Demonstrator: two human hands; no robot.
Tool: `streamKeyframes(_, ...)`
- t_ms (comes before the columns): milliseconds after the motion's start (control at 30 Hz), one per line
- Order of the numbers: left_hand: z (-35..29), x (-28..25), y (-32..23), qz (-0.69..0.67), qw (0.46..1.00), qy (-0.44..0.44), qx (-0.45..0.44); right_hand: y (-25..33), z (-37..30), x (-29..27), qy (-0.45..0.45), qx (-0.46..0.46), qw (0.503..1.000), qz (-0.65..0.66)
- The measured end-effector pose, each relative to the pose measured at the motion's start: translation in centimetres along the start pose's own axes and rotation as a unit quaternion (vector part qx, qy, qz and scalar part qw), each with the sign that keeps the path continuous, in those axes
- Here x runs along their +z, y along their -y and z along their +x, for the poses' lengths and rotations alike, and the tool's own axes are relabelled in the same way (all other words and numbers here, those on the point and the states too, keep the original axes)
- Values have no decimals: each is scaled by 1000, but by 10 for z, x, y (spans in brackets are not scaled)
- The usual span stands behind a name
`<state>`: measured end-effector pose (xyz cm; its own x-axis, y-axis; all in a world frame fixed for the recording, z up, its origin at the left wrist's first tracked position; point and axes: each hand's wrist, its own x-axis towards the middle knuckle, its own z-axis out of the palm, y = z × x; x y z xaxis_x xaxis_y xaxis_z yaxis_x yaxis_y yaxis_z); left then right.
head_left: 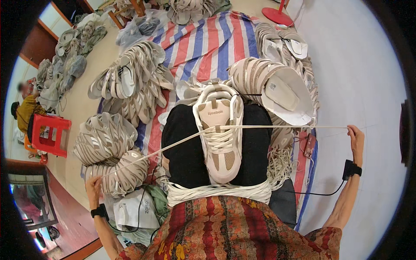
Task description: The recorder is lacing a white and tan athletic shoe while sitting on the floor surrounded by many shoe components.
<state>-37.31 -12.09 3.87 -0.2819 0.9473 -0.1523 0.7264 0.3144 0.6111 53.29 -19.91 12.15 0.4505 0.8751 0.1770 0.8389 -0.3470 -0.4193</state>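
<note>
On my lap, between my black-clad knees, lies a beige and white sneaker with its toe toward me. Its white shoelace is threaded through the eyelets, and both free ends stretch out taut to the sides. Far out at the left, my left hand is closed on one lace end. My right hand, out to the right and a little higher, pinches the other end. Across my lap, just below the shoe's toe, runs a thick bundle of white laces.
Stacked shoe uppers stand at left, with another stack at right. A striped tarp covers the floor. Black cables run from both wristbands. A red stool and another person are at far left.
</note>
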Motion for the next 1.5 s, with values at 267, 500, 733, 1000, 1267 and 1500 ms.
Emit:
streamKeyframes(267, -16, 14, 51, 273, 908, -270, 166, -39, -54, 53, -299, -14, 906, -300)
streamKeyframes(500, 32, 64, -18, -266, 938, -210, 76, 78, -64, 110, -222, 66, 894, 384)
streamKeyframes(733, 40, 132, -235, -410, 896, 12, 169, 264, -37, 155, 140, -43, 879, 453)
streamKeyframes(1000, 1, 181, -341, -393, 850, 298, 184, 273, -40, 186, 249, -51, 885, 390)
streamKeyframes(1267, -11, 219, -370, -306, 827, 395, 257, 272, -23, 187, 299, -91, 874, 373)
streamKeyframes(1500, -18, 229, -380, -272, 848, 383, 247, 289, -8, 173, 320, -126, 913, 219)
